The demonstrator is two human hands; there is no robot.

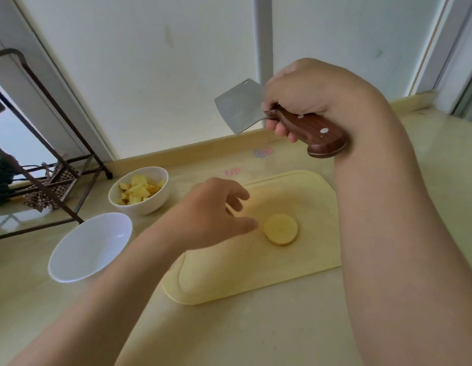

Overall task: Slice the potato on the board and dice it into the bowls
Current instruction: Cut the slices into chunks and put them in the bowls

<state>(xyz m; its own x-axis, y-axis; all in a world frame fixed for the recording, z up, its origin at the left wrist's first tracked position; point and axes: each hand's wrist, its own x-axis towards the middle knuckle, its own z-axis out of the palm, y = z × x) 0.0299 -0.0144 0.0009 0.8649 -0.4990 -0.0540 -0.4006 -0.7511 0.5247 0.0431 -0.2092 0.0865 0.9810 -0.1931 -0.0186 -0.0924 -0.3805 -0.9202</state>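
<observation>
1. Gripping a cleaver [240, 109] by its wooden handle, the right hand [303, 101] holds it raised above the cutting board [256, 273].
2. Left hand [216, 210] hovers, fingers loosely spread, beside the potato slice [281, 229] lying flat on the board.
3. Diced potato [138, 191] fills the far bowl [150, 204]; the near bowl [89, 247] holds nothing.

The plastic cutting board [295, 273] and round potato slice [280, 229] are pale yellow. The far ceramic bowl [151, 204] and near ceramic bowl [79, 249] are white. The steel cleaver [238, 109] is silver-grey, its handle [316, 130] reddish-brown wood grain
</observation>
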